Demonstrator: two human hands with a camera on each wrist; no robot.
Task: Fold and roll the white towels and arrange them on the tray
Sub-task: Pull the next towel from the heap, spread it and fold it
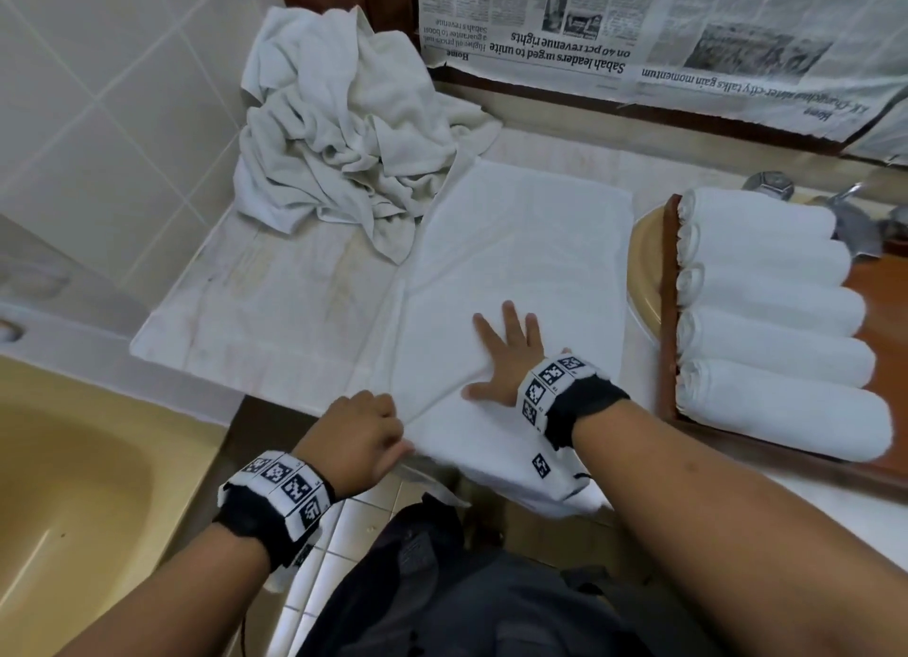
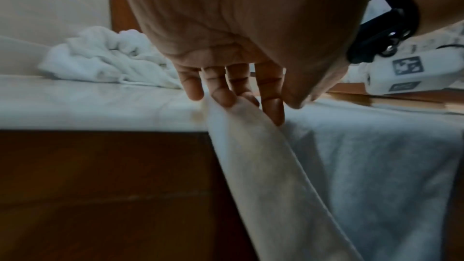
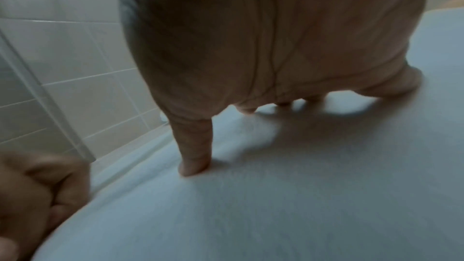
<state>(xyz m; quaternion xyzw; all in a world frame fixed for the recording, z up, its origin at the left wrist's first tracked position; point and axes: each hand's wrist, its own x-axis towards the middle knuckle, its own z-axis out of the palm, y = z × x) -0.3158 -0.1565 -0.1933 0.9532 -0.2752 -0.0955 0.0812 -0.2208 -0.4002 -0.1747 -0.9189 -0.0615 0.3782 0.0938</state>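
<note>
- A white towel (image 1: 521, 263) is lying flat on the pale counter (image 1: 275, 307), running from far to near, with its near end hanging over the counter's near edge.
- The right hand (image 1: 506, 357) is pressing down on the near part of that towel, palm flat and fingers spread and straight, gripping nothing.
- The left hand (image 1: 354, 435) is sitting at the towel's near left corner, just off the counter's edge, with its fingers (image 2: 223, 96) curled and pinching the towel's left border; the left wrist view shows that border lifting into a raised fold beside the hanging cloth.
- The two hands are near each other but apart, the left one nearer and further left.
- A crumpled heap of white towels (image 1: 344, 136) is piled at the far left of the counter against the tiled wall (image 1: 98, 91), its lower edge touching the flat towel's far left corner.
- Between the heap and the counter's near edge, a bare stretch of counter is lying open to the left of the flat towel.
- On the right, a wooden tray (image 1: 668, 312) is holding five rolled towels (image 1: 766, 307) side by side, touching one another in a row from far to near; a narrow strip of counter is separating the tray's left rim from the flat towel's right edge.
- Newspaper sheets (image 1: 638, 27) are covering the far wall.
- A yellow basin (image 1: 64, 484) is lying at the near left.
</note>
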